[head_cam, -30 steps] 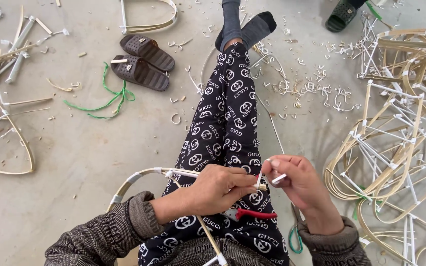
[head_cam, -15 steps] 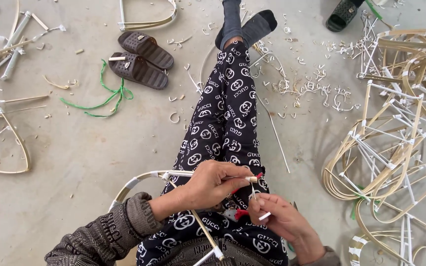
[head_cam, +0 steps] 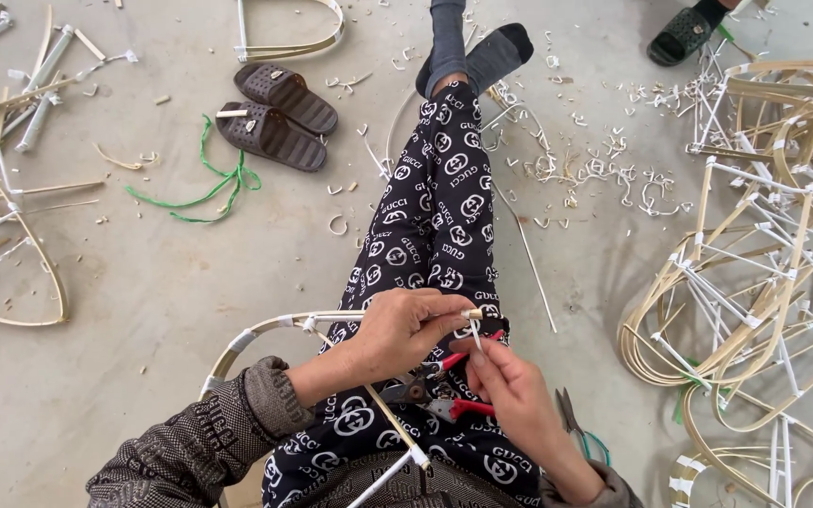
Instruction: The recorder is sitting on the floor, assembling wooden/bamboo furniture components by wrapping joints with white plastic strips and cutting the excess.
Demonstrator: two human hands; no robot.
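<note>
A: State the condition of each hand.

B: The left hand (head_cam: 405, 331) is closed around the end of a curved bamboo frame (head_cam: 265, 329), which lies across the lap. The right hand (head_cam: 510, 386) is narrowed to a pinch on a thin white strip (head_cam: 477, 331) at the same frame end, just beside the left fingertips.

A: What lies directly under the hands?

B: Red-handled pliers (head_cam: 439, 395) rest on the patterned trousers (head_cam: 435, 216), partly covered by both hands. A straight bamboo stick (head_cam: 392, 433) runs from under the left wrist toward the lower edge of the view.

A: List the items on the floor near the right hand.

B: Scissors (head_cam: 571, 423) lie on the concrete just beside the right forearm. A thin rod (head_cam: 529, 254) lies alongside the right leg. A stack of finished bamboo frames (head_cam: 755, 282) occupies the right side, well apart from the hands.

A: And on the left side?

B: A pair of dark sandals (head_cam: 279, 113), a green cord (head_cam: 209, 183) near them, and loose bamboo pieces (head_cam: 11, 169) at the far left. White shavings (head_cam: 604, 169) are scattered beyond the knees.

A: Any containers?

B: None can be identified.
</note>
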